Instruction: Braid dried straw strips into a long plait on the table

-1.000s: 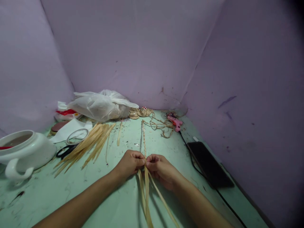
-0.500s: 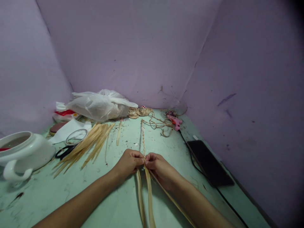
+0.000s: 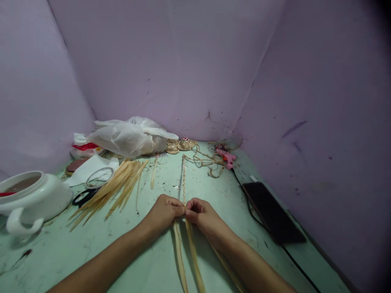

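Thin braid (image 3: 183, 179) of straw-coloured fibre, extending along the table (image 3: 146, 264) toward the person. Left hand (image 3: 167, 209) and right hand (image 3: 203, 215) meet at its near end, both gripping it in a thumb-and-finger pinch. Loose strips (image 3: 181, 260) trail from beneath them toward the viewer. The braid is judged light and pliable; the strips, flat and smooth, probably bend readily but may split if creased sharply. Suggested hold: a light fingertip pinch where plaiting meets loose strip.

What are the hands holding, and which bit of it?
The left hand and right hand pinch the thin braid at its near end, where the loose strips begin.
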{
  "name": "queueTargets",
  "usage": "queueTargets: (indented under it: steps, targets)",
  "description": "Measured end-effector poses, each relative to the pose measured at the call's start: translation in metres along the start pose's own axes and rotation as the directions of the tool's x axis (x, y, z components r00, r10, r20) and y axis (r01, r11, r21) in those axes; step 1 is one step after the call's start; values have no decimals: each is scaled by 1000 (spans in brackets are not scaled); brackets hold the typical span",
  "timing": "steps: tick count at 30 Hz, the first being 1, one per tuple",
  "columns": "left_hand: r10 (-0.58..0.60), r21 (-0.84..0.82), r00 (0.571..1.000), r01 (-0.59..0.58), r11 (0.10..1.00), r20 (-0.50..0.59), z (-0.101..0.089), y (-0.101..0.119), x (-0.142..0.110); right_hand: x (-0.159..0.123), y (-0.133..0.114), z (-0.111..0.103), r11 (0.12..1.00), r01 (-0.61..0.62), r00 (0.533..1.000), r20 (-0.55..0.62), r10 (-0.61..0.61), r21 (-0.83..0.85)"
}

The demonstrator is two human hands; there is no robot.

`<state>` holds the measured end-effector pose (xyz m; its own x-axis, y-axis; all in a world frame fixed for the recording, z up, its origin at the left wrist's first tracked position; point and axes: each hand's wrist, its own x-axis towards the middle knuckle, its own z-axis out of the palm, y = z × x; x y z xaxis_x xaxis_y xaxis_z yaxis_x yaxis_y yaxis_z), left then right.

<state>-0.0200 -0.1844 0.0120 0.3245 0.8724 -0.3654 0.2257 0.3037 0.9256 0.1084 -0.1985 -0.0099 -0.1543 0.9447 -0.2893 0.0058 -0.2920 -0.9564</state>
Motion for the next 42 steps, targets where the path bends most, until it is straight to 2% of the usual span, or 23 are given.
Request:
queueTargets:
  steps: [6,10,13,16,19,21,23,26,29,32,36,42]
  targets:
    - [-52,-141,998,55,989,21,-1,1,-2,10,-4,0,998,43,999,-24,-45,-53]
    - [-88,-189,995,93,978,38,-5,-5,-2,7,-6,-1,997,72,996,42,-72,-4]
    - [-128,-184,990,136,973,54,-2,-7,-4,1,-5,-2,999,51,997,57,-52,20]
    - [-105,-147,994,108,983,32,4,-8,-6,-2,0,-1,999,-18,1000,10,18,35]
    - [-49,-16,999,48,999,-17,7,-11,-3,0,7,1,998,-40,999,-1,40,50]
    - [37,158,998,-29,987,-49,6,-12,-1,1,10,1,999,-7,1000,0,7,36]
    - [137,375,987,-97,922,-81,3,-12,-2,2,10,2,1000,11,1000,-23,-10,25]
    - [202,614,973,-95,783,-108,-1,-5,-12,0,6,2,998,-34,996,-79,38,55]
    - [211,726,971,-63,685,-115,1,4,-27,-3,0,4,988,-107,988,-102,118,108]
    - [233,762,965,-61,644,-119,7,8,-37,-5,-3,3,976,-153,981,-93,169,155]
    - [213,703,971,-80,707,-105,12,8,-37,-5,-5,2,967,-178,977,-87,196,184]
    - [26,476,998,3,879,-54,10,10,-29,-10,-11,3,960,-195,973,-85,216,201]
